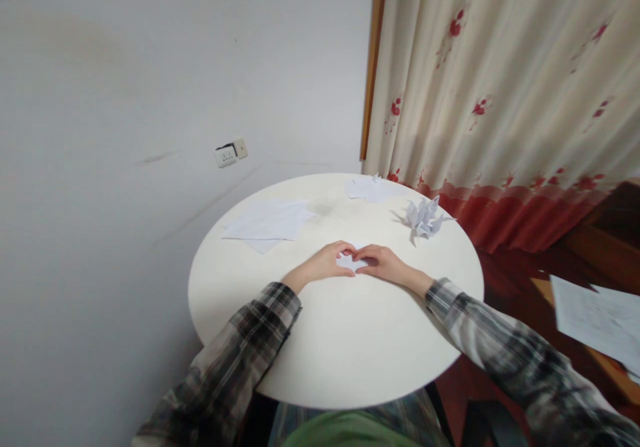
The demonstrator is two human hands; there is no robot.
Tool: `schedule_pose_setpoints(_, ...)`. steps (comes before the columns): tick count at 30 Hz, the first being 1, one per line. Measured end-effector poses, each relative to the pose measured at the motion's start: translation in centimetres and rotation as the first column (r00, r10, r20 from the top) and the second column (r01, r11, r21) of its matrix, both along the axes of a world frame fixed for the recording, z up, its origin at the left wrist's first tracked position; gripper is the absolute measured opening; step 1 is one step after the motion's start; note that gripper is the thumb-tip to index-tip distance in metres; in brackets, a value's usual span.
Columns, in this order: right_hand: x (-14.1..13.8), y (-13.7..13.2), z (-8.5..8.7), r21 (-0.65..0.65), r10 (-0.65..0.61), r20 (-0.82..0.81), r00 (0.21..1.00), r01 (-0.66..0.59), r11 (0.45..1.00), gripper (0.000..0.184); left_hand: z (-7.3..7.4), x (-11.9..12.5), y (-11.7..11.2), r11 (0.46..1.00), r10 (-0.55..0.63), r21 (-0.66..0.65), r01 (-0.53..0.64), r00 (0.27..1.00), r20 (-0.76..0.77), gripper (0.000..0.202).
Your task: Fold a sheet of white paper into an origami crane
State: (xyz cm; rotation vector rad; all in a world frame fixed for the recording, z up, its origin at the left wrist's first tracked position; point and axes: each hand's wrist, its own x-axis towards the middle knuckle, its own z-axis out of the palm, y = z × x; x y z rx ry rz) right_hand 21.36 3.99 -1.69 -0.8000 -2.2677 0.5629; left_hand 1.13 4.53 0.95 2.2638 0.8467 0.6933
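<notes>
A small piece of white folded paper (350,261) lies on the round white table (340,340), mostly covered by both hands. My left hand (327,261) rests on the table with its fingers curled and pinching the paper's left side. My right hand (381,263) mirrors it from the right, fingertips pressed on the same paper. The two hands meet fingertip to fingertip at the table's middle. Both arms wear plaid sleeves.
A stack of white sheets (270,222) lies at the table's far left. Folded paper cranes (424,218) and more white paper (373,188) sit at the far right. A flowered curtain (500,87) hangs behind. Loose sheets (597,320) lie on a surface at right.
</notes>
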Motion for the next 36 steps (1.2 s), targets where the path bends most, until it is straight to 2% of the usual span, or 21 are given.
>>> schedule_pose_setpoints(4,0.1,0.0,0.3,-0.047,0.001,-0.005,1.0,-0.001,0.999,0.021,-0.5,-0.3,0.4,1.0,0.023,-0.008,-0.023,1.0,-0.005,0.042)
schedule_pose_setpoints(9,0.1,0.2,0.3,-0.063,0.002,-0.004,1.0,-0.002,0.998,0.026,-1.0,-0.4,0.7,0.998,0.063,0.003,-0.063,0.998,-0.019,0.033)
schedule_pose_setpoints(16,0.0,0.3,0.2,-0.035,-0.005,0.011,1.0,0.006,0.999,0.024,-0.2,-0.7,0.1,0.996,0.073,0.063,-0.068,0.993,-0.091,0.021)
schedule_pose_setpoints(22,-0.1,0.2,0.4,0.007,-0.005,0.046,0.999,0.005,1.0,0.026,0.0,-0.7,-0.1,0.996,0.076,0.057,-0.07,0.989,-0.123,0.021)
schedule_pose_setpoints(28,-0.2,0.1,0.6,-0.001,0.009,0.025,1.0,-0.009,1.0,0.016,0.0,-0.7,-0.2,0.993,0.113,0.041,-0.109,0.987,-0.116,0.021)
schedule_pose_setpoints(32,-0.5,0.2,0.7,0.029,0.026,0.028,0.999,-0.027,0.999,0.014,-0.3,-0.7,-0.3,0.988,0.146,0.071,-0.138,0.98,-0.136,0.024)
schedule_pose_setpoints(36,-0.7,0.3,0.7,0.044,-0.002,0.041,0.999,0.0,0.999,0.015,-0.9,-0.7,-0.1,0.983,0.174,0.071,-0.17,0.983,-0.065,0.024)
